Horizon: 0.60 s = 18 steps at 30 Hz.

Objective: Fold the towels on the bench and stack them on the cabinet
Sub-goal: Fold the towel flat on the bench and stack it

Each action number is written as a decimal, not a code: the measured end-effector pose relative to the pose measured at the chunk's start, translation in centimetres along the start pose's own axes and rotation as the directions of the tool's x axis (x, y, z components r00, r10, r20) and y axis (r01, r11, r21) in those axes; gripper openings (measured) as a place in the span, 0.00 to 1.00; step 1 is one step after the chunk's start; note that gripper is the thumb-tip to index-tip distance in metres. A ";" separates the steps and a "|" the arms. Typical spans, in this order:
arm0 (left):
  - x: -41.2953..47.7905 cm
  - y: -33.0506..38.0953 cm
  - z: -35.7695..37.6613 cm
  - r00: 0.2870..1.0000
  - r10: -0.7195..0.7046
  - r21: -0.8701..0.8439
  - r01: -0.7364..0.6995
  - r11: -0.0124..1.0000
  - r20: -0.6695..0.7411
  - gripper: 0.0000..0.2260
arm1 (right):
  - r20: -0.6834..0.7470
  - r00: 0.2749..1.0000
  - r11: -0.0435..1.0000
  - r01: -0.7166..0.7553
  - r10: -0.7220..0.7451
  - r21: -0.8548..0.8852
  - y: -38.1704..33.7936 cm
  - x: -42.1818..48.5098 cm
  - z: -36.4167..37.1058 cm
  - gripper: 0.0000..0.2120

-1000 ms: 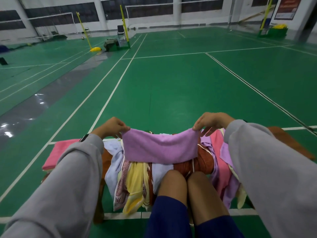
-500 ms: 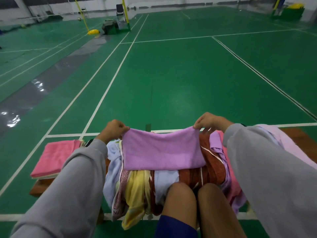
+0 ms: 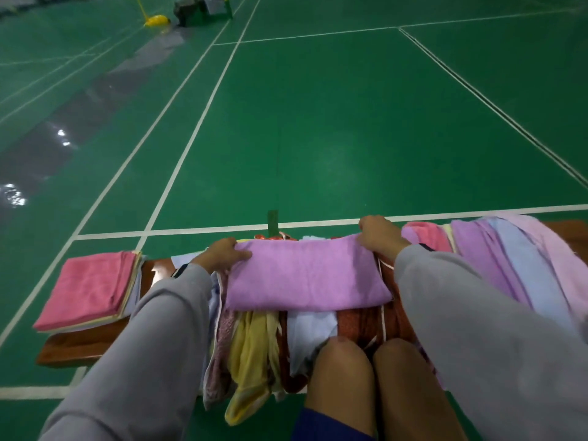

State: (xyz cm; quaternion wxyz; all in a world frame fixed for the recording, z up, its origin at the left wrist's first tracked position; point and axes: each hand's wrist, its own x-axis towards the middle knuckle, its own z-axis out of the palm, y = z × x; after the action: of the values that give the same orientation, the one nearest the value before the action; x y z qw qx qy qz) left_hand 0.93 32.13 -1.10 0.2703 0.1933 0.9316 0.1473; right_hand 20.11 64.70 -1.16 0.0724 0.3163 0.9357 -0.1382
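**Purple towel held at both ends over the heap**

At far left, lying flat on the end of the brown wooden bench (image 3: 82,345): a stack of folded towels (image 3: 92,288), pink on top, paler edges showing beneath.

Next along, a grey sleeve (image 3: 152,345) leading up to the left hand (image 3: 221,254). Curled round the left end of the purple towel (image 3: 305,275), thumb on top of the cloth.

The purple towel itself: folded into a long band, spanning the gap between both hands. Resting across the top of the heap of unfolded towels (image 3: 286,354) in the middle of the bench.

Hanging below its near edge, over the front of the bench:
- a patterned pinkish cloth (image 3: 222,338)
- a yellow towel (image 3: 251,351)
- a pale blue-white towel (image 3: 315,326)
- a rust-red towel (image 3: 359,326) with white trim

Just in front of these, two bare knees (image 3: 345,370), side by side against the hanging cloth.

At the purple towel's far right corner, the right hand (image 3: 378,235). Fingers curled down, pinching the cloth.

Further right, draped across the bench: loose towels (image 3: 509,268) in pink, lilac and pale blue, lying side by side.

Beyond it all, green court floor (image 3: 318,122) marked with white lines. Far off at top left, a yellow object (image 3: 156,20) beside some dark equipment, too small to make out.
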 end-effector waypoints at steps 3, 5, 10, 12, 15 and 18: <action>0.5 -0.4 0.5 0.998 -0.054 -0.024 0.054 0.998 0.018 0.26 | -0.037 0.994 0.992 0.104 -0.107 -0.068 -3.5 -0.7 0.5 0.14; 0.3 -0.2 0.3 0.994 -0.104 -0.155 0.107 0.982 0.029 0.24 | -0.016 0.987 0.987 0.157 -0.158 -0.041 -5.9 -1.1 1.0 0.12; -1.1 -0.3 0.3 0.956 -0.105 -0.441 0.221 0.870 0.272 0.26 | 0.123 0.965 0.947 0.195 -0.232 0.256 -11.8 -2.9 3.0 0.09; -1.4 -0.6 1.0 0.947 -0.127 -0.476 0.261 0.840 0.295 0.28 | 0.139 0.951 0.909 0.211 -0.276 0.359 -14.0 -4.2 3.7 0.08; -1.7 -1.3 1.7 0.945 -0.130 -0.580 0.289 0.761 0.300 0.35 | 0.163 0.933 0.827 0.192 -0.321 0.528 -16.8 -6.4 5.1 0.06; -2.9 -0.2 1.5 0.919 -0.139 -0.586 0.346 0.732 0.369 0.30 | 0.163 0.916 0.757 0.192 -0.367 0.625 -18.3 -7.4 6.5 0.03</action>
State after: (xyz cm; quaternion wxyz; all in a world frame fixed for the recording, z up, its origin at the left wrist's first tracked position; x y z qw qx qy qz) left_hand 3.97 30.88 -1.05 0.4750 -0.0153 0.7897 0.3881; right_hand 15.09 44.56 -1.82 0.0771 0.1556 0.8615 -0.4772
